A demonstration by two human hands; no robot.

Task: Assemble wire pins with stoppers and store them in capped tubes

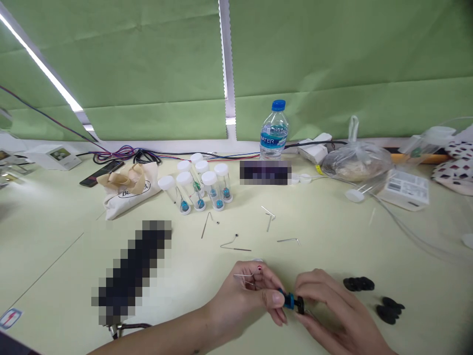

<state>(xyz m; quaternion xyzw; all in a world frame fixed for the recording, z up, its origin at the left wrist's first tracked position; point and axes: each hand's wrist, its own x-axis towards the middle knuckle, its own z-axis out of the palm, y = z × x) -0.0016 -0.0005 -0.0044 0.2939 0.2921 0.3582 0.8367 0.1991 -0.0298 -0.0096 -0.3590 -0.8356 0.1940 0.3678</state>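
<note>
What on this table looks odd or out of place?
One clear tube beside the white box has its cap down on the table, whereas the grouped tubes have theirs on top. Whether it stands upside down or lies, I cannot tell.

head-worn | faces forward, down | tabletop (pixel 244 209) near | green backdrop (pixel 148 59) beyond

Water bottle (pixel 274 129): blue label (pixel 272 140) is reading "WATER". Cloth bag (pixel 127 198): printed name is starting with "B"; the rest is blurring. Sticker (pixel 11 318) on desk (pixel 181 281): is showing a red arrow-like mark. White box (pixel 404 190): is carrying print too small to read.
</note>
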